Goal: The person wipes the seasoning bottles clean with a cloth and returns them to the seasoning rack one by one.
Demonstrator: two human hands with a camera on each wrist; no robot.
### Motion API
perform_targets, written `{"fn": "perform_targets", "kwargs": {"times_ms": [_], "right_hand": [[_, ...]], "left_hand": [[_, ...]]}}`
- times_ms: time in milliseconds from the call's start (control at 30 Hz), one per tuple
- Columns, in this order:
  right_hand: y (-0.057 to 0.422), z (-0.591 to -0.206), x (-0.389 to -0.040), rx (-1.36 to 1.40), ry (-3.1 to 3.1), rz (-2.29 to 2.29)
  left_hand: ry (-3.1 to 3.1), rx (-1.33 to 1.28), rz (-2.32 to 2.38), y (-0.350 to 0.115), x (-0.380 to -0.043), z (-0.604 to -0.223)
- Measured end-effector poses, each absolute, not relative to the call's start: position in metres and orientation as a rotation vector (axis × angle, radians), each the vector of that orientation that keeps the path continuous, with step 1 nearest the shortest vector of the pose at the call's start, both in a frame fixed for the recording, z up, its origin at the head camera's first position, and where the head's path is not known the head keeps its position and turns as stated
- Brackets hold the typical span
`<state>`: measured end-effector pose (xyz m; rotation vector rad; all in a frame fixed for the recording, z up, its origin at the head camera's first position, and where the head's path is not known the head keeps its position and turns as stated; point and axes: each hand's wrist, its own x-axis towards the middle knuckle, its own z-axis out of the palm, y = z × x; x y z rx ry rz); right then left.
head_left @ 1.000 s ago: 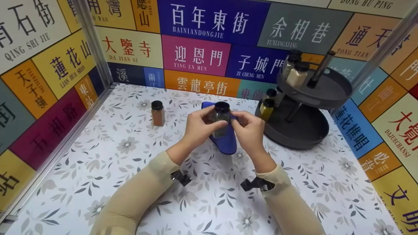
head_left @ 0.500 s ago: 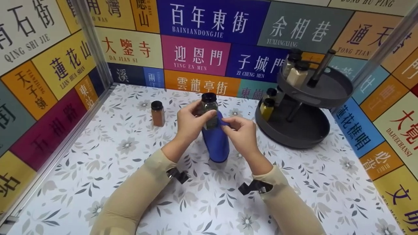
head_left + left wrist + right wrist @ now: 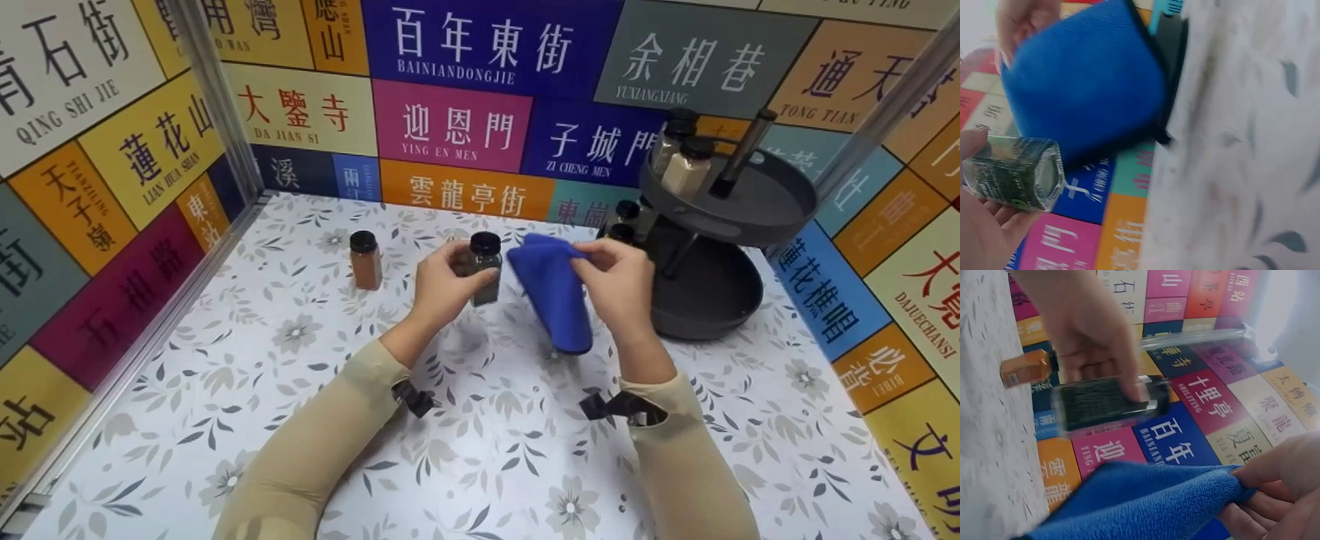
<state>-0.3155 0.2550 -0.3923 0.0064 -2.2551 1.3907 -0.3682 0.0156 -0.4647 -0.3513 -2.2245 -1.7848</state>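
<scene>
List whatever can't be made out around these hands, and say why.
Head view: the body of the front jar on the rack's lower tier, hidden behind the right hand.
Left wrist view: the cap of the held jar, out of view toward the left edge; its print, blurred.
Right wrist view: the lower end of the blue cloth, cut off by the bottom edge.

Lettered, multicoloured walls [image 3: 480,112] rise; a white floral tabletop [image 3: 465,450] spreads below.

"BAINIANDONGJIE" on blue wall panel [image 3: 491,56]
</scene>
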Motion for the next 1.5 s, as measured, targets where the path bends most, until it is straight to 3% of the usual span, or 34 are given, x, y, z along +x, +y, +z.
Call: {"fn": "perform_targets", "kwargs": {"times_ms": [367,667,1067,1500], "right_hand": [[0.270,-0.387,-0.316,-0.008,-2.233,1.363],[0.270,-0.385,-0.315,-0.011,-2.243,1.444],[0.270,-0.384,-0.314,0.025,-2.204,1.490],[0.271,-0.386,-0.315,0.022,-2.216,1.495]], "left_hand": [[-2.478,-0.250,-1.719,0.019,-0.389,-0.512],[-2.522,-0.247,-1.693,0.020,-0.395,-0.522],[-2.472,-0.823,-1.942,0.002,-0.406,-0.520],[-2.685,-0.780,-1.689,0.002,-0.410,-0.521]]}}
